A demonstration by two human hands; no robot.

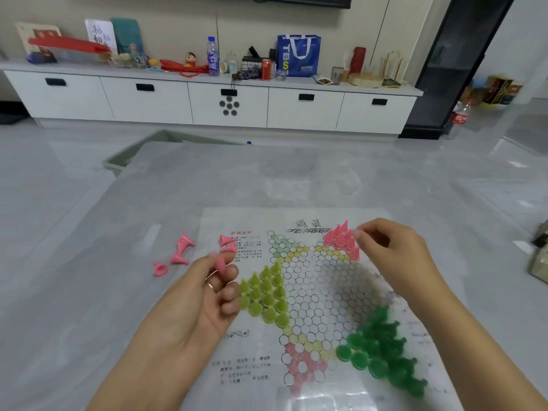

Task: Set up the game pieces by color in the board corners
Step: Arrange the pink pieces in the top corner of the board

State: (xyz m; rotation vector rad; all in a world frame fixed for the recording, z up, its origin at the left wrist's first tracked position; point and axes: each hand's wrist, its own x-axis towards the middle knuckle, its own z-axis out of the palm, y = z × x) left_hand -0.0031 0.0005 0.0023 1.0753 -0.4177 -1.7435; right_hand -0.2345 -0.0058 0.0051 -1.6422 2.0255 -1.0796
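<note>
Grey and glossy, the tabletop [296,179] fills the lower part of the view, and behind it a long white cabinet [207,102] with black handles carries bottles, a red can and a blue bag [299,56]. On the tabletop lies the paper game board [314,292], printed with a star of small circles.

Three corners of the star hold standing pieces. The pink group [342,240] stands in the far right corner. The yellow-green group [267,295] stands in the left corner, just beside the left hand. The dark green group [382,354] stands in the near right corner. The near corner, printed pink, has no pieces on it.

The left hand [195,307] hovers over the left edge of the board, and its grip is closed on one pink piece [221,266], between the thumb and the first fingers. Two more pink pieces [228,244] lie on their sides on the board's printed text, just beyond this hand. Several loose pink pieces [178,253] lie tipped over on the bare tabletop, left of the board.

The right hand [394,253] is at the right side of the pink group, with thumb and forefinger pinched together close to the outer pieces; whether they hold a piece, I cannot tell.
</note>
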